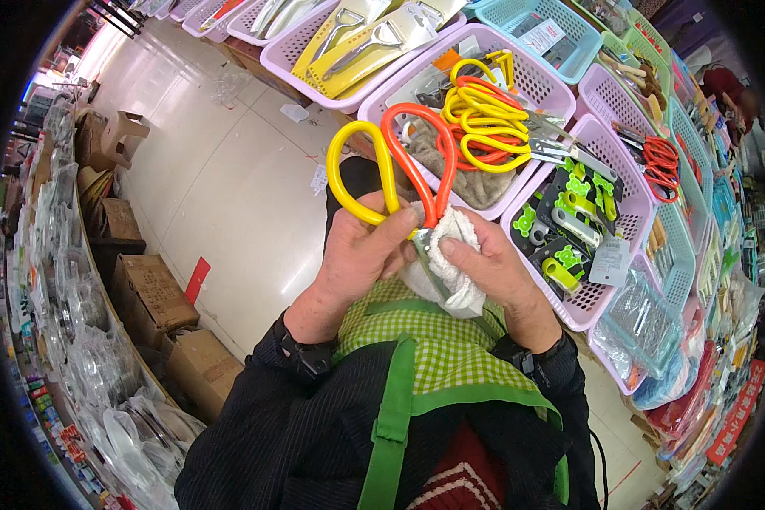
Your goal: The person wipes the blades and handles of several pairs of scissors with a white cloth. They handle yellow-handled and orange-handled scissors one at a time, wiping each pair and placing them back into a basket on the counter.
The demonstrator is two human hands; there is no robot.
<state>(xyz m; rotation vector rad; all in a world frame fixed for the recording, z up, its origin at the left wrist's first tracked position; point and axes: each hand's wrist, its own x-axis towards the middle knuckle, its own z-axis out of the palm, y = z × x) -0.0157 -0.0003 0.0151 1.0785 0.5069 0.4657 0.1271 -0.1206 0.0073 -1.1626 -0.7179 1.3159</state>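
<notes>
A large pair of scissors [419, 167] with one yellow and one red handle loop is in front of my body, loops pointing away from me. My left hand [363, 245] grips it near the pivot, thumb on the base of the yellow loop. In my right hand [494, 268] is a white cloth [460, 255], pressed around the blades, which are partly hidden by it. Just beyond, several scissors with yellow and red handles [488, 124] lie piled in a lilac plastic basket [373, 95], beside a grey-brown cloth [481, 182].
To the right, another lilac basket [577, 312] holds carded green-and-black items [567, 217]. Packaged peelers [363, 48] fill a basket at the top. More baskets continue along the right. Cardboard boxes [153, 293] stand on the tiled floor [229, 185] by a left shelf of plastic-wrapped goods [89, 344].
</notes>
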